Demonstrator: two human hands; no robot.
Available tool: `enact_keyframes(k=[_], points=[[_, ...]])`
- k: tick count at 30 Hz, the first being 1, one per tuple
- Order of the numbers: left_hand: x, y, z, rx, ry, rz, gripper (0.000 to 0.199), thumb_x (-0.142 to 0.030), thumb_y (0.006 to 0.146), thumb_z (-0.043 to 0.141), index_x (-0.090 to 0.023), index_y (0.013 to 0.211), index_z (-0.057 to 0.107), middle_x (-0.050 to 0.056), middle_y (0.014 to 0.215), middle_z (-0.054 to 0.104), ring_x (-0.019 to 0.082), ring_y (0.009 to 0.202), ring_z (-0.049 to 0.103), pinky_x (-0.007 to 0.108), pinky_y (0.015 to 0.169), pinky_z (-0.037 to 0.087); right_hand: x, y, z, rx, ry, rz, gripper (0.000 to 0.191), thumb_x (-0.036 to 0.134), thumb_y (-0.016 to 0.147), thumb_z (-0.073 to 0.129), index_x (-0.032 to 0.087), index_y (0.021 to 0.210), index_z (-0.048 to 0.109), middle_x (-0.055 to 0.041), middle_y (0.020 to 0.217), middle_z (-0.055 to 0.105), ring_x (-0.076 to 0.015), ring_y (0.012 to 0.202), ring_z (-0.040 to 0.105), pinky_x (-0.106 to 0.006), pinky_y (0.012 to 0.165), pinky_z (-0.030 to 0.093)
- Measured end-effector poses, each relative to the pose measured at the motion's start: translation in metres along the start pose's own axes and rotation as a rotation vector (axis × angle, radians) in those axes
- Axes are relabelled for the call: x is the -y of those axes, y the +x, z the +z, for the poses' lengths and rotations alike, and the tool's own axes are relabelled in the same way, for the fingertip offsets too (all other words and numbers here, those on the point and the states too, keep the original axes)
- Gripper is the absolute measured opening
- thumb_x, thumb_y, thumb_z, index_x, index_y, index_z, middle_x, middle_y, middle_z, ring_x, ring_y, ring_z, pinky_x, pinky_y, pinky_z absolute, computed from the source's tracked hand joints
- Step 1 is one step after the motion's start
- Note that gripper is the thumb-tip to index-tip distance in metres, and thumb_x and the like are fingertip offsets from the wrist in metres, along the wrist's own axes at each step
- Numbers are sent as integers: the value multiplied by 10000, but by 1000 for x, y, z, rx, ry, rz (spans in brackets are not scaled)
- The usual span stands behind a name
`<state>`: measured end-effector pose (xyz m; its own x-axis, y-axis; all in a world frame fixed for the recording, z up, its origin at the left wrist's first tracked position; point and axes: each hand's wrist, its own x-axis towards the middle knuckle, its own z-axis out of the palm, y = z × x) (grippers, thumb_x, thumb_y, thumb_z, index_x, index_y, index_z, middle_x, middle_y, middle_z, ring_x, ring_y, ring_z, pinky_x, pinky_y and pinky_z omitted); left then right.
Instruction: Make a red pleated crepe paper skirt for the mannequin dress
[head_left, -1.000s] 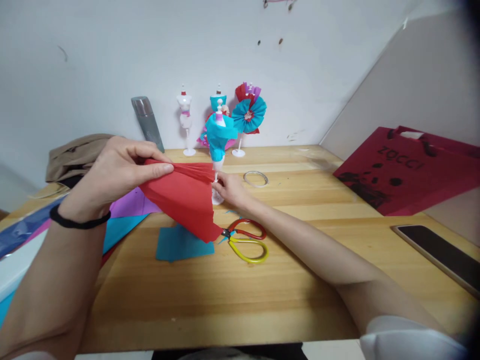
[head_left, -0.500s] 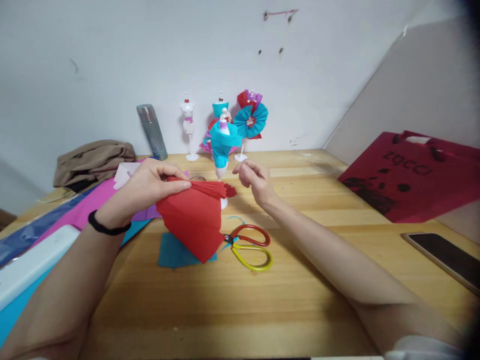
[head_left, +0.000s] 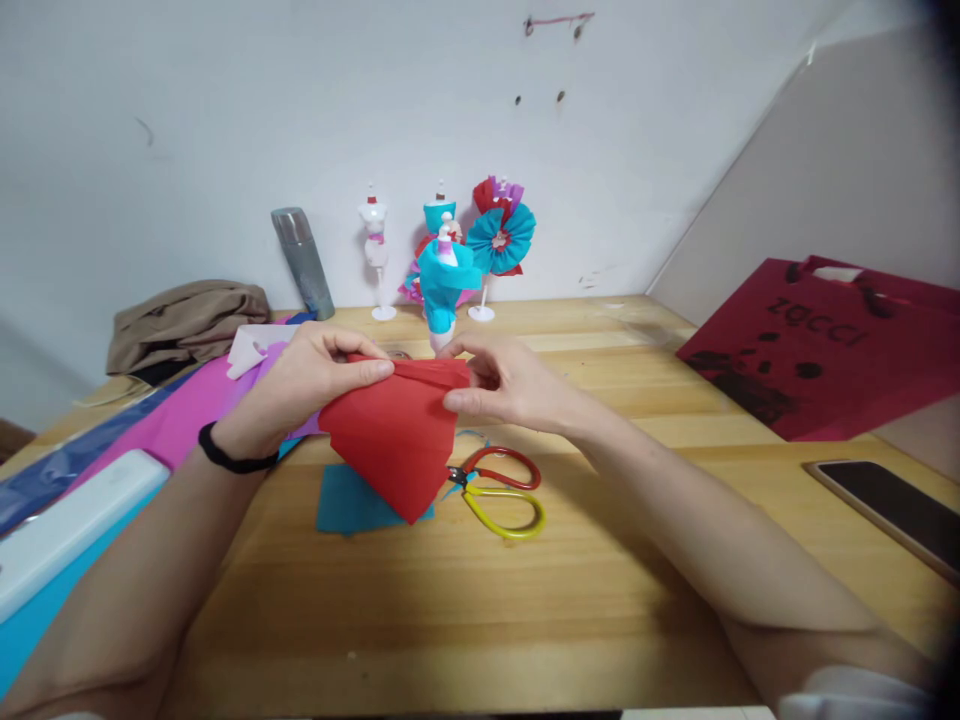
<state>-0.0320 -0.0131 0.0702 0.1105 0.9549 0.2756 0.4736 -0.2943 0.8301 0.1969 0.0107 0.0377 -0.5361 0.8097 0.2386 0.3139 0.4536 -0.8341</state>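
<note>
My left hand [head_left: 330, 365] pinches the gathered upper edge of a red crepe paper sheet [head_left: 397, 430] between thumb and fingers. At the sheet's upper right edge is my right hand [head_left: 502, 380], its thumb in front and fingers reaching behind, curled round the edge. The sheet hangs in a point over a blue square piece [head_left: 352, 500] on the table. Scissors [head_left: 499, 490] with one red and one yellow handle lie just right of the sheet. Behind my hands stands a small white dress form [head_left: 448, 280] wrapped in blue; its base is hidden.
Along the wall stand a pink-trimmed mini dress form [head_left: 375, 240], one with a blue pleated rosette [head_left: 501, 242], and a grey flask [head_left: 304, 262]. Left are brown cloth [head_left: 191, 320], pink sheets [head_left: 176, 410] and a white bar [head_left: 75, 530]. Right are a red bag [head_left: 817, 350] and a phone [head_left: 892, 510].
My right hand has moved left and down onto the red paper's right edge. The gathered strip at the top has spread flatter. My left hand has shifted slightly right.
</note>
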Motion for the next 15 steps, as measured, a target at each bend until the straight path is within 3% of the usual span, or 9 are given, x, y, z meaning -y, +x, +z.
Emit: enact_keyframes(k=[5, 9, 15], points=[[4, 0, 5, 7, -15, -18, 110, -317, 645, 764, -207, 638, 770, 21, 622, 712, 152, 557, 602, 225, 488, 433, -2, 3, 9, -91, 283, 90, 241, 386, 688, 720, 204, 714, 564, 47, 556, 504, -99, 516, 429, -254, 520, 303], [7, 1, 8, -47, -16, 14, 144, -342, 657, 761, -198, 651, 764, 28, 642, 718, 166, 594, 616, 240, 513, 446, -5, 8, 8, -171, 427, 143, 225, 349, 647, 749, 199, 683, 585, 66, 503, 447, -69, 461, 318, -242, 476, 222], [4, 0, 15, -113, 39, 27, 124, -303, 673, 727, -186, 641, 755, 25, 672, 739, 165, 646, 639, 240, 579, 479, -5, 10, 7, -158, 641, 260, 209, 297, 616, 765, 175, 720, 632, 74, 468, 448, -38, 414, 223, -234, 441, 103]])
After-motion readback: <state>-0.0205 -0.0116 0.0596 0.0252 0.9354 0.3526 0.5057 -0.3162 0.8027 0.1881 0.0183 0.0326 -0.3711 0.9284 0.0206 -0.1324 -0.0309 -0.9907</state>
